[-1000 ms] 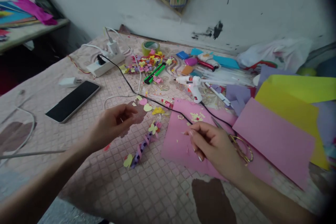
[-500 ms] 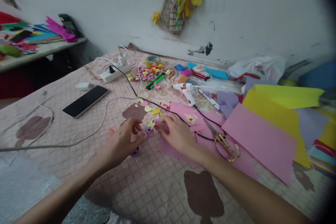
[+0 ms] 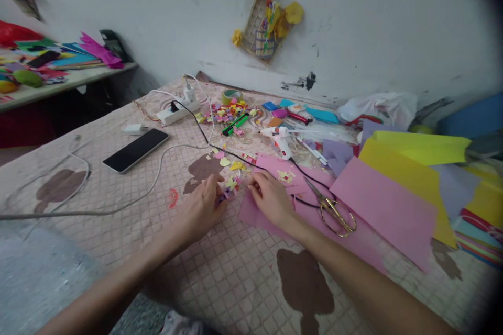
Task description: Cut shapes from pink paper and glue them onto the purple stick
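My left hand (image 3: 206, 199) is closed on a small purple craft piece (image 3: 222, 198) with dark spots, mostly covered by the fingers. Pale yellow and pink paper cutouts (image 3: 231, 183) are clustered at its upper end. Just to the right, my right hand (image 3: 269, 193) has thumb and fingertips pinched together near those cutouts; whatever is between them is too small to make out. Pink paper (image 3: 251, 212) lies under and beside my right hand. Beyond the hands are loose yellow paper shapes (image 3: 237, 166) on the patterned tablecloth.
Gold-handled scissors (image 3: 337, 217) lie right of my right forearm, by pink and yellow sheets (image 3: 387, 209). A white glue gun (image 3: 280, 138) rests behind, its black cord crossing the table. A phone (image 3: 136, 151), power strip (image 3: 178, 111) and white cable occupy the left side.
My left hand has closed in round the purple piece, covering more of it. My right hand has drawn slightly right, its fingers now pinched. The camera view has shifted a little.
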Demonstrator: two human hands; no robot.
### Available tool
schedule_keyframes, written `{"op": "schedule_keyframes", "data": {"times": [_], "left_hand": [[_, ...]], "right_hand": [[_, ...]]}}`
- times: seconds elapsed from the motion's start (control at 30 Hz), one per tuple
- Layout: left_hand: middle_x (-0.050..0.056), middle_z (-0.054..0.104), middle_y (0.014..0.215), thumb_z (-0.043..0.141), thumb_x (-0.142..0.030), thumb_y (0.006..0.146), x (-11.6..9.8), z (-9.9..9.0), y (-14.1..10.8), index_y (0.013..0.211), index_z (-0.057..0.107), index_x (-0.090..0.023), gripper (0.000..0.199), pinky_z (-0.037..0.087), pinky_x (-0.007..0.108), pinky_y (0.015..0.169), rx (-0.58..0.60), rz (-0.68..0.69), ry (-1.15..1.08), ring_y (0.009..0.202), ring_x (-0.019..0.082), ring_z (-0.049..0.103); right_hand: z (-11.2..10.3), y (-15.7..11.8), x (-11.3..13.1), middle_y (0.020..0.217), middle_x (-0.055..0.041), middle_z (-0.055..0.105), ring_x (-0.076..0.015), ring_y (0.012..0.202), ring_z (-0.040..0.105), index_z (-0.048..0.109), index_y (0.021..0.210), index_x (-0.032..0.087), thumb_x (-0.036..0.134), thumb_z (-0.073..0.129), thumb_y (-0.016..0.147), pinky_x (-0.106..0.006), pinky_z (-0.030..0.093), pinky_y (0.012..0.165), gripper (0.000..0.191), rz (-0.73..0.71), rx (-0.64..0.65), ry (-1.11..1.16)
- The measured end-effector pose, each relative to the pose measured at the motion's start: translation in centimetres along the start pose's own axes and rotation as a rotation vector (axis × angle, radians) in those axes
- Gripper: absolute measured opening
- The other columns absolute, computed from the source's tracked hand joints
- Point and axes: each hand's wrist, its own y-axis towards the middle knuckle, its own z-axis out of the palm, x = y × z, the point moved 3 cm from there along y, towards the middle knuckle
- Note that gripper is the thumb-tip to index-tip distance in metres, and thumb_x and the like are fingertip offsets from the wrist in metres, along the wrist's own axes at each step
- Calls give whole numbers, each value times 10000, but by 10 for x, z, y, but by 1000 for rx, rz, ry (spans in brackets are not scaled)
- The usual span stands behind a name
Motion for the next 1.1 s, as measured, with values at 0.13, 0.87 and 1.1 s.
{"op": "schedule_keyframes", "data": {"times": [0.13, 0.87, 1.1], "left_hand": [[55, 596, 855, 469, -176, 790, -2, 0, 1, 1081, 401, -178, 300, 429, 301, 609, 9, -40, 23, 732, 199, 601], [28, 571, 831, 494, -198, 782, 22, 5, 12, 1073, 392, -189, 309, 435, 275, 595, -121, -48, -43, 689, 164, 573], [25, 585, 826, 510, -217, 789, 18, 3, 8, 1070, 429, -190, 294, 425, 274, 601, -73, -27, -51, 699, 164, 575]], "right_hand": [[-15, -9, -2, 847, -32, 552, -168, 770, 536, 513, 771, 196, 117, 465, 816, -274, 396, 678, 103, -9, -64, 79], [-83, -77, -48, 748, -4, 531, -148, 673, 513, 520, 807, 196, 265, 513, 857, -270, 391, 602, 85, 185, -480, 262], [-68, -68, -36, 739, -17, 543, -162, 682, 505, 538, 715, 193, 207, 495, 857, -281, 377, 622, 149, 67, -158, 63]]}}
